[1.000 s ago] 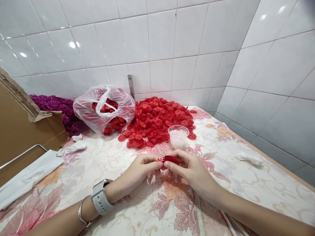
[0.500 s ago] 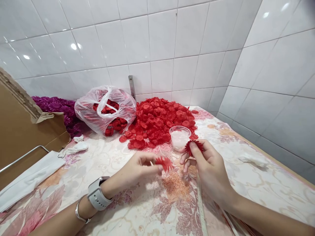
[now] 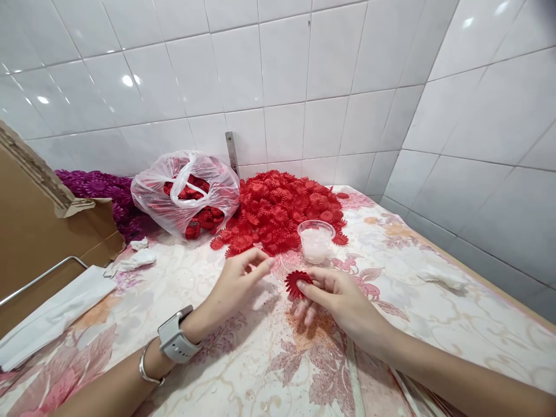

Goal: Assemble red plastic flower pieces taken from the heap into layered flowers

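Observation:
My right hand (image 3: 336, 298) pinches a dark red paper-like flower (image 3: 297, 284) with pointed petals between thumb and fingers, low over the cloth. To its left, my left hand (image 3: 245, 275) hovers at the front of a heap of red flowers (image 3: 282, 211), thumb and forefinger apart; no flower shows in it, though its other fingers are partly hidden. A clear plastic cup (image 3: 315, 242) with a whitish substance inside stands just beyond my right hand, against the heap's front edge.
A tied clear plastic bag (image 3: 150, 200) of red flowers sits left of the heap. Behind a cardboard box (image 3: 52, 255) lie purple flowers (image 3: 98, 186). Crumpled tissue (image 3: 134, 260) and white cloth (image 3: 52, 313) lie at left, another tissue (image 3: 443, 280) at right. Tiled walls (image 3: 286, 75) bound the table.
The red flower that was in my left hand no longer shows there, and that hand has moved up and left toward the heap. My right hand has moved left and lower with its flower.

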A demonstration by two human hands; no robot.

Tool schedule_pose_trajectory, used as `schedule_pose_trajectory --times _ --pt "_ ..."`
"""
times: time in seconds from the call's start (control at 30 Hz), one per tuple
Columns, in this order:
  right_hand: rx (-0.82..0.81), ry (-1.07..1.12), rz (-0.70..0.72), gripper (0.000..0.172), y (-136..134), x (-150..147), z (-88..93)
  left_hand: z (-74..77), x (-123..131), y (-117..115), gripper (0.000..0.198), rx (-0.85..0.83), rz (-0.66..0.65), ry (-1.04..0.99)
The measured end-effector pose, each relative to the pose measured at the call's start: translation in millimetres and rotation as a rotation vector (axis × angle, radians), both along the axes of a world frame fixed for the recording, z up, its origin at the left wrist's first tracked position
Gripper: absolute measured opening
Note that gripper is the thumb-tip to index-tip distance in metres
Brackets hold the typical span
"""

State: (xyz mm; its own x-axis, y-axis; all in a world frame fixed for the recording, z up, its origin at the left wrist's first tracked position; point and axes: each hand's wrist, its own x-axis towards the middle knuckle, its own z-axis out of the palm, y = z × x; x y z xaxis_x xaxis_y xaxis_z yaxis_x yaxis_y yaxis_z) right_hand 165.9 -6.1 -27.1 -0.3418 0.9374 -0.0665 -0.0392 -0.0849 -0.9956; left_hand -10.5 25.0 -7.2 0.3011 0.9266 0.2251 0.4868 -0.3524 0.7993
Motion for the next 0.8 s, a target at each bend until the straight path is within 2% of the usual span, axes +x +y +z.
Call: schedule_pose_trajectory --times 0.1,0.37,0.53,0.67,0.8 --pt "-0.009 0.016 0.017 0.030 0.0 -1.1 1.1 -1.4 9.4 -12.6 0.034 -0.113 -0.135 0.004" --pt "-0.022 -0.017 -0.047 0.024 -0.6 -1.5 -1.1 -6.6 10.4 -18.0 0.038 -0.240 -0.202 -0.002" --pt "0.216 -0.210 -0.122 0.012 -2.2 0.4 -3.9 -10.6 13.1 -20.3 0.031 -0.300 -0.230 -0.061" --pt "0.374 -0.320 -0.105 0.001 -4.3 0.4 -2.7 -11.6 14.4 -19.8 0.023 -0.298 -0.246 -0.124" --pt "0.457 -0.355 -0.058 0.013 -7.5 1.0 -0.8 -9.1 13.4 -17.9 0.020 -0.298 -0.202 -0.118"
